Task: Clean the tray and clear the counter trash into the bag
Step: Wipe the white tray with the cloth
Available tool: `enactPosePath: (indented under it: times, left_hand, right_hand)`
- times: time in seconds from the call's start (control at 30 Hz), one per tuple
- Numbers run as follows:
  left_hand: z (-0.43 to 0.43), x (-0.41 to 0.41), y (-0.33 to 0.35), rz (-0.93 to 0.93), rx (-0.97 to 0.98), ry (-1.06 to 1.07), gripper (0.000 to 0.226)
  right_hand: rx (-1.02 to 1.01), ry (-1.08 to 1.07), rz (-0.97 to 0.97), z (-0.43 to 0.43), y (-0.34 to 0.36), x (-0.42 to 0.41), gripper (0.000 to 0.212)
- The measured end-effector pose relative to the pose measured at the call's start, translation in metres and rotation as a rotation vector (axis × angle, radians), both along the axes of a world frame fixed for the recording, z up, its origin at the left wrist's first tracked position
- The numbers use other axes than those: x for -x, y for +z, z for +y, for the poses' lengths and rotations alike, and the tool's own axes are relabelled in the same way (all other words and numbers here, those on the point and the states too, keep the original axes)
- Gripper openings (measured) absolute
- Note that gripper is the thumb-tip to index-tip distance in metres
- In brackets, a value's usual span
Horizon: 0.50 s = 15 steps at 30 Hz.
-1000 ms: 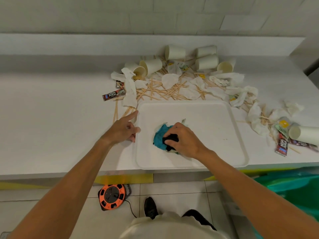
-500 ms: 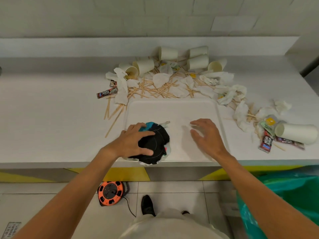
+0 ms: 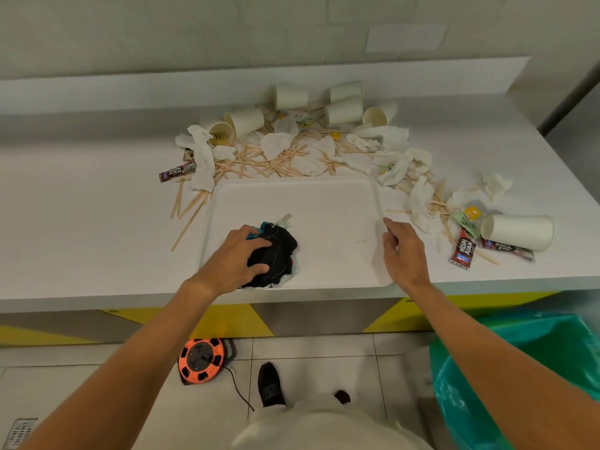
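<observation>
**Left hand on the cloth, right hand at the tray's rim**

The white tray [image 3: 324, 199] lies flat at the front edge of the counter [image 3: 81, 206]. Near its front left corner sits a bunched cloth [image 3: 276, 254], mostly black with a bit of teal showing. The left hand [image 3: 238, 254] is clamped over the cloth from the left, with fingers across the top and thumb against its near side. The right hand [image 3: 404, 251] is at the tray's right rim with its fingers bent down onto the edge. Whether they actually clasp the rim cannot be made out.

Trash rings the tray on the counter. Behind it is a heap of wooden stir sticks [image 3: 259, 162] mixed with crumpled napkins [image 3: 397, 164], and tipped paper cups [image 3: 344, 110] lie along the back of the heap. A dark coffee sachet [image 3: 177, 171] lies left of the heap, and a few loose sticks lie just beside the tray's left rim. To the right, well apart from the tray, a large paper cup [image 3: 518, 231] lies on its side, with a red sachet [image 3: 462, 250] and more napkins next to it.

A green bag [image 3: 519, 368] stands open below the counter at the right. On the floor, an orange cable reel [image 3: 201, 360] sits near a black shoe [image 3: 270, 384].
</observation>
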State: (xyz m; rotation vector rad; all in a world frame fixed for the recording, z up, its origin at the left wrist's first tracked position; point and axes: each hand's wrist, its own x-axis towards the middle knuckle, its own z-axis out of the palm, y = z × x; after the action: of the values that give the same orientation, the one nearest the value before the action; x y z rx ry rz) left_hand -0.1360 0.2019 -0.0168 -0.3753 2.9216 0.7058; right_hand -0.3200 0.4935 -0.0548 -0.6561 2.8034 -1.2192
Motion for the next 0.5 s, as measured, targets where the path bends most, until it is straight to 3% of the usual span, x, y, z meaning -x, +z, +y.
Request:
enactPosePath:
  times: [0.3,0.4,0.5]
  left_hand:
    - [0.094,0.047,-0.002,0.196,0.171,-0.079,0.027]
    - [0.113,0.057,-0.002,0.135,0.188,-0.199,0.028]
    - [0.100,0.057,0.001,0.121,0.225,-0.189,0.040]
  right_hand:
    - [0.101,0.003,-0.114,0.006,0.003,0.012,0.036]
    - [0.096,0.014,-0.145,0.009,0.005,0.016,0.037]
    - [0.149,-0.001,-0.212,0.012,0.004,0.021,0.038]
